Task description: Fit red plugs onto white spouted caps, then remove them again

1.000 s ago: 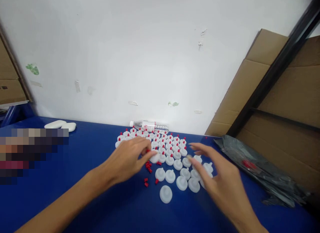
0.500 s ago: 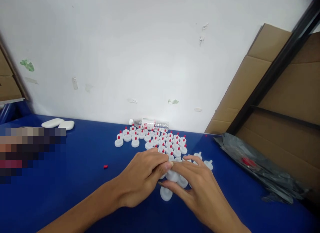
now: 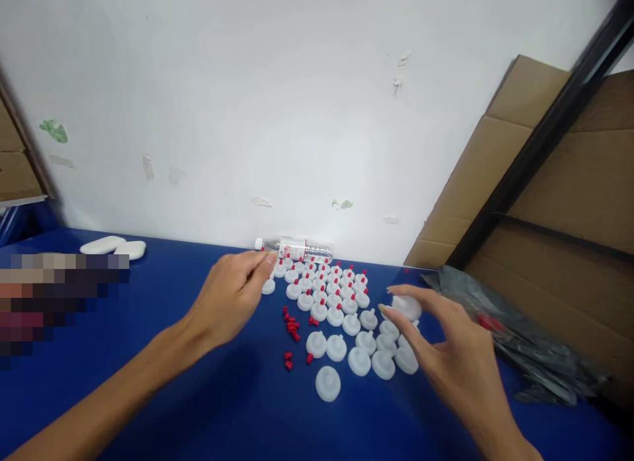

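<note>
My left hand is closed with thumb and fingertips pinched together, above the left side of a cluster of white round caps with red tips. What it pinches, if anything, is hidden. My right hand curls thumb and fingers around a white spout cap without a red tip, which looks raised over its neighbours. Several more bare white caps lie between the hands and nearer to me. Small loose red tips are scattered left of these, and one cap sits apart at the front.
A clear plastic bottle lies against the white wall behind the caps. Two white oval objects rest at the back left of the blue table. At right are a grey plastic bag and cardboard. A blurred patch covers the left edge.
My hands, together over the caps before, have parted. The left moved left and back to the capped group; the right moved right to a bare cap. The loose red tips have come into sight.
</note>
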Motion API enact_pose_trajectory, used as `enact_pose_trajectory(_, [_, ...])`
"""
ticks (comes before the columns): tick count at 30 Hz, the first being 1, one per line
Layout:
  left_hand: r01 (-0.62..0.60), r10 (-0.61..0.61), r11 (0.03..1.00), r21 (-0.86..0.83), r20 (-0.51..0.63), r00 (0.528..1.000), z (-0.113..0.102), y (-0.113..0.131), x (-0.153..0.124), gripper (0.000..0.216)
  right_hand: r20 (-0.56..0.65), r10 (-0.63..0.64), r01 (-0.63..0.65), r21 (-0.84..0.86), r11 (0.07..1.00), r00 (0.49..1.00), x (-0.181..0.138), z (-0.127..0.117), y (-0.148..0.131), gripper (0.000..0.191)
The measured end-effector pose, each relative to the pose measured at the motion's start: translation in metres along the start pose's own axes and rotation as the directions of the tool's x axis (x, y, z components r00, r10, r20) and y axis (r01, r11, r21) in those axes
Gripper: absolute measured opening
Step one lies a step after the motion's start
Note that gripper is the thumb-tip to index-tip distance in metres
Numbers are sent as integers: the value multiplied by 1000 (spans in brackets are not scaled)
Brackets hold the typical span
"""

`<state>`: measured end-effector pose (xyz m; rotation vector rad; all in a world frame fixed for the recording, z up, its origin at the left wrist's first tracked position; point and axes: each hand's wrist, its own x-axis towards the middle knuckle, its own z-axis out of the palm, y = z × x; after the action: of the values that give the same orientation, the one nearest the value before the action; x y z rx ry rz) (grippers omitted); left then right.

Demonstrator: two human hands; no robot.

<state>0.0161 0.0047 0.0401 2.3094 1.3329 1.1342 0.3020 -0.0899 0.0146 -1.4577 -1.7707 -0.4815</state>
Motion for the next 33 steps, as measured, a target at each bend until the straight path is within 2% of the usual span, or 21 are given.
enact_pose_trajectory(2, [-19,20,977,211,-1,1000,-9,-5,4,41,1,28,-28,40,999,1000,10,-9,6,22])
enact_pose_trajectory(6, [-101,19,856,507,165,986,-8,-25,-10,31,72,-165,158,94,983,984,46,-16,19,11])
enact_pose_trajectory(9, [-210,22,802,560,324,946,-2,-54,-29,33,94,-239,230,98,968,966,69,-3,38,15])
enact_pose_trajectory(11, [-222,-12,792,569,379,926,0,-71,-39,36,116,-197,191,62,980,974,74,12,54,19])
enact_pose_trajectory(14, [-218,-27,809,546,404,914,0,-83,-45,38,245,-136,136,18,991,960,68,34,79,27])
enact_pose_trajectory(17, [-221,0,819,529,386,923,4,-82,-45,37,313,-131,127,35,991,941,60,45,97,29])
enact_pose_trajectory(20, [-265,57,798,542,370,927,15,-74,-40,35,332,-101,94,36,995,938,57,45,109,32])
enact_pose_trajectory(24, [-394,205,771,499,391,897,37,-53,-30,32,344,-58,49,35,998,937,58,44,116,35])
enact_pose_trajectory(28, [-465,353,808,361,334,874,58,-32,-23,25,362,-22,5,47,999,932,55,48,121,37])
enact_pose_trajectory(33, [-450,377,850,274,279,883,64,-29,-25,24,420,-3,-38,89,995,908,51,54,124,40])
